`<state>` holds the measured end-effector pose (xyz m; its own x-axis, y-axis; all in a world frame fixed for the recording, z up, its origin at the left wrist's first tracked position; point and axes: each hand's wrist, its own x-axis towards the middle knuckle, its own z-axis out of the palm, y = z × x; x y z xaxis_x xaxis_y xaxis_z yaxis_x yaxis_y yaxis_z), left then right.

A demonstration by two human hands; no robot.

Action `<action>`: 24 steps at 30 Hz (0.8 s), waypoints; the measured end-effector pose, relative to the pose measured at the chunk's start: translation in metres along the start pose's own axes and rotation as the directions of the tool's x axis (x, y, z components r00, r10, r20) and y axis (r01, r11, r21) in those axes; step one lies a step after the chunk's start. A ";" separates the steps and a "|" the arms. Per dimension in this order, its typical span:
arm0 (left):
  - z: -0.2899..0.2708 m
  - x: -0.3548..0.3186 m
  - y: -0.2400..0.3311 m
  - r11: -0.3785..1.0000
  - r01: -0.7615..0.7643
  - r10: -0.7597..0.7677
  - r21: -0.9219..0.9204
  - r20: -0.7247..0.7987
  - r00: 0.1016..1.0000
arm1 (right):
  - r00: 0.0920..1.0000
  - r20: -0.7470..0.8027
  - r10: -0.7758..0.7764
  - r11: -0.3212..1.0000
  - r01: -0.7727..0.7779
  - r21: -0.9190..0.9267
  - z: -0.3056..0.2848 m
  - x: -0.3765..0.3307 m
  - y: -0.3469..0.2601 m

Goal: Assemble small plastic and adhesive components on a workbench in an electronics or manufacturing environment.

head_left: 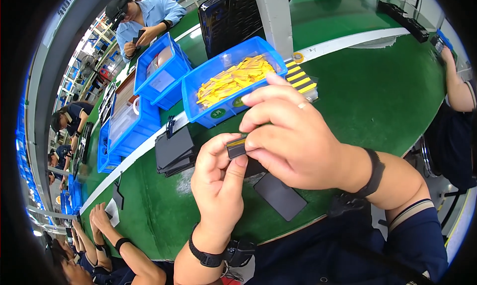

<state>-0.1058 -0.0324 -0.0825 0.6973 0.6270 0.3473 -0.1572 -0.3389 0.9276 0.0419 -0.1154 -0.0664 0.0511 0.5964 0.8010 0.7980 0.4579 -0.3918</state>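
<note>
Between my two hands, above the green table, is a small dark strip with a yellow line along it (236, 148). My left hand (218, 180) pinches its left end between thumb and fingers. From the right, my right hand (293, 136) closes thumb and forefinger on the strip's other end, its remaining fingers curled above. The fingertips hide part of the strip. Below my right hand a flat black rectangular plate (280, 196) lies on the table. Left of my left hand sits a stack of similar black plates (174, 151).
Beyond my hands stands a blue bin (198, 117) full of yellow strips (236, 79). Next to it lie yellow-and-black striped pieces (300, 79). More blue bins (144, 84) stand left, and a grey post (275, 22) rises behind. Co-workers sit around the green table (367, 96).
</note>
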 end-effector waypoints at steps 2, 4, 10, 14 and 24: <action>0.003 0.003 0.005 0.973 0.051 -0.053 -0.223 -0.005 0.999 | 0.982 -0.136 -0.131 0.965 0.095 -0.244 0.003 -0.002 -0.004; 0.003 0.001 0.004 0.961 0.060 -0.064 -0.269 -0.005 0.998 | 0.987 -0.094 -0.130 0.956 0.099 -0.278 0.001 -0.005 -0.004; 0.008 0.000 0.005 0.950 0.088 -0.095 -0.300 -0.009 0.995 | 0.980 -0.119 -0.159 0.940 0.114 -0.322 0.007 -0.007 0.000; 0.009 -0.004 0.003 0.967 0.133 -0.140 -0.216 -0.018 0.990 | 0.991 -0.109 -0.081 0.957 0.047 -0.285 0.006 -0.007 0.001; -0.003 0.007 0.001 0.951 -0.037 0.073 0.307 -0.109 0.991 | 0.998 -0.069 0.004 0.949 -0.025 -0.315 0.006 -0.008 0.003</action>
<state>-0.1037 -0.0261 -0.0787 0.6034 0.6732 0.4274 0.0400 -0.5608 0.8270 0.0400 -0.1146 -0.0770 0.0952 0.5514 0.8288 0.9449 0.2119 -0.2495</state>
